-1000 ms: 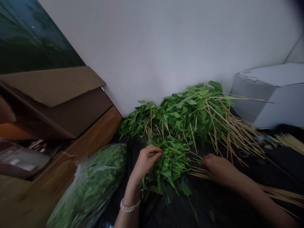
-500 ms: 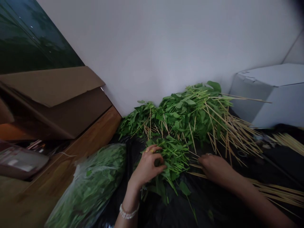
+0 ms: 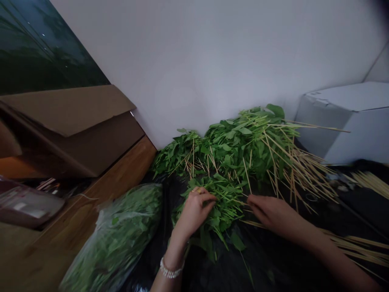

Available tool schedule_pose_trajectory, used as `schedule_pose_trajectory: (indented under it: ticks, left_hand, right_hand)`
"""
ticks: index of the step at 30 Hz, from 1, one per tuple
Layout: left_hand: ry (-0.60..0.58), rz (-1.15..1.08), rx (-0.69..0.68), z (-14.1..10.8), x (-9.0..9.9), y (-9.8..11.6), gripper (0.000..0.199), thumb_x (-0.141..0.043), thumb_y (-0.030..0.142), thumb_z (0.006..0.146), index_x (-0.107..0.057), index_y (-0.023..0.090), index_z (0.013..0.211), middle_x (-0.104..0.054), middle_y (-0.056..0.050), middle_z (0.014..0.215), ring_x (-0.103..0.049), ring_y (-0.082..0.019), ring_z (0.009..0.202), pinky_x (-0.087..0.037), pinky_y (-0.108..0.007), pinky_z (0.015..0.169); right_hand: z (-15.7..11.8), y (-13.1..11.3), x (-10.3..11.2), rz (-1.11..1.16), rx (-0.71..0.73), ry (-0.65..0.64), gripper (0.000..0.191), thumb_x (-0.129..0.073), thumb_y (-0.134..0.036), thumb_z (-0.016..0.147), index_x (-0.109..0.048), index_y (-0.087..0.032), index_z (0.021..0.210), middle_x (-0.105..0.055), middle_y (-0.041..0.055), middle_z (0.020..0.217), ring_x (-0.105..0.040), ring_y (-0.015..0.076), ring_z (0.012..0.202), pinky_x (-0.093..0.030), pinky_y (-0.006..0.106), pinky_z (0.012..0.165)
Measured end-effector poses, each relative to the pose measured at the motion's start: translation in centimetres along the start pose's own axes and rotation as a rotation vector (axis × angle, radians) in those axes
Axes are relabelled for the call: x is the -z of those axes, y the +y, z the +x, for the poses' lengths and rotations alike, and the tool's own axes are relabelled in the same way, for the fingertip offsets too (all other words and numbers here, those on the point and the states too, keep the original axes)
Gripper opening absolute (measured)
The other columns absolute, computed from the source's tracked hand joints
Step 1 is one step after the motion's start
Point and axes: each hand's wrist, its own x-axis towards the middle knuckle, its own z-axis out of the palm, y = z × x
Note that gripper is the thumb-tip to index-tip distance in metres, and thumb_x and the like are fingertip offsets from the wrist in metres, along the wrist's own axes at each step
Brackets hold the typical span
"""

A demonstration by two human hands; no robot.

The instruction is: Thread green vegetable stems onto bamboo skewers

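Lots of leafy stems (image 3: 228, 202) sit near-middle, left hand (image 3: 194, 209) pinched nearly together over them (can't tell if it's gripping), right hand (image 3: 270, 209) seemingly clamped on a thin stick (image 3: 242, 202) at their right, so I'd pinch gently.

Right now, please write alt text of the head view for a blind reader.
The left hand is at a small heap of leafy greens, while the right hand is at thin sticks beside it. Behind lies a larger leafy pile; at left, a bag of leaves.
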Motion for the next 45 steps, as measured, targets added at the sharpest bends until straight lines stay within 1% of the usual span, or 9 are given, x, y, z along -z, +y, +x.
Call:
schedule_pose_trajectory:
  ticks: [9,17,20,25,28,30,33,36,45]
  left_hand:
    - [-0.037,0.093,0.049,-1.0,0.2,0.0,0.033,-0.057,0.006,0.075,-0.073,0.024,0.097,-0.062,-0.003,0.09,-0.053,-0.021,0.094,-0.039,-0.035,0.083]
    - [-0.024,0.031,0.025,-0.6,-0.8,-0.8,0.012,-0.064,0.017,0.082,-0.073,0.023,0.087,-0.063,-0.004,0.086,-0.055,-0.022,0.092,-0.04,-0.036,0.086]
    - [0.11,-0.19,0.039,-0.2,-0.4,-0.6,0.007,-0.063,0.02,0.083,-0.07,0.02,0.085,-0.064,-0.006,0.092,-0.058,-0.021,0.095,-0.041,-0.036,0.09]
    - [0.387,-0.857,0.09,0.5,1.5,0.5,0.011,-0.062,0.029,0.087,-0.061,0.02,0.093,-0.068,-0.009,0.108,-0.062,-0.02,0.104,-0.045,-0.034,0.093]
    - [0.573,-1.2,0.147,1.1,2.2,0.9,0.019,-0.068,0.034,0.082,-0.059,0.023,0.095,-0.071,-0.003,0.096,-0.066,-0.015,0.089,-0.05,-0.027,0.081]
    - [0.623,-1.317,0.224,1.2,2.0,1.1,0.024,-0.075,0.034,0.076,-0.062,0.023,0.092,-0.07,0.0,0.086,-0.065,-0.011,0.074,-0.05,-0.02,0.069]
    - [0.511,-1.35,0.383,1.1,0.7,1.1,0.031,-0.084,0.034,0.064,-0.068,0.019,0.087,-0.07,0.0,0.076,-0.063,-0.008,0.063,-0.048,-0.018,0.061]
    - [0.365,-1.335,0.496,0.5,-1.0,1.3,0.035,-0.087,0.033,0.06,-0.073,0.016,0.087,-0.073,-0.004,0.078,-0.065,-0.01,0.066,-0.05,-0.021,0.067]
    - [0.245,-1.232,0.51,-0.3,-2.5,1.8,0.032,-0.085,0.034,0.063,-0.076,0.016,0.088,-0.075,-0.007,0.082,-0.068,-0.015,0.072,-0.051,-0.025,0.072]
  right_hand:
    - [0.1,-1.3,-0.5,0.09,0.197,0.27,0.026,-0.04,-0.023,0.096,-0.063,-0.024,0.108,-0.068,0.0033,0.088,-0.063,0.0134,0.075,-0.048,0.025,0.069]
    - [0.0,-1.6,-1.0,0.037,0.189,0.315,0.026,-0.041,-0.02,0.096,-0.063,-0.021,0.11,-0.066,0.005,0.092,-0.061,0.0151,0.084,-0.049,0.028,0.077]
    - [0.1,-1.7,-1.2,0.026,0.181,0.326,0.026,-0.042,-0.019,0.095,-0.063,-0.021,0.111,-0.065,0.0049,0.09,-0.06,0.0156,0.084,-0.048,0.029,0.076]
    - [0.2,-1.4,-1.4,0.003,0.182,0.384,0.025,-0.042,-0.018,0.095,-0.063,-0.019,0.109,-0.064,0.0052,0.088,-0.06,0.0166,0.084,-0.048,0.03,0.077]
    - [0.2,-1.3,-1.6,-0.026,0.18,0.428,0.026,-0.042,-0.017,0.096,-0.061,-0.018,0.113,-0.065,0.0056,0.09,-0.061,0.0168,0.086,-0.048,0.03,0.079]
    - [0.2,-1.2,-1.8,-0.033,0.18,0.464,0.029,-0.041,-0.016,0.096,-0.059,-0.018,0.119,-0.066,0.0059,0.093,-0.062,0.0159,0.086,-0.048,0.028,0.078]
    - [0.2,-1.2,-1.8,-0.049,0.199,0.512,0.032,-0.042,-0.014,0.096,-0.057,-0.018,0.124,-0.067,0.0049,0.093,-0.064,0.0137,0.081,-0.049,0.026,0.074]
    - [0.1,-1.3,-1.6,-0.075,0.236,0.564,0.033,-0.044,-0.012,0.095,-0.058,-0.018,0.125,-0.066,0.0025,0.084,-0.063,0.0121,0.071,-0.047,0.025,0.066]
    - [-0.2,-2.0,-1.2,-0.114,0.284,0.626,0.035,-0.045,-0.011,0.093,-0.059,-0.017,0.125,-0.066,0.0027,0.081,-0.061,0.0109,0.069,-0.046,0.024,0.065]
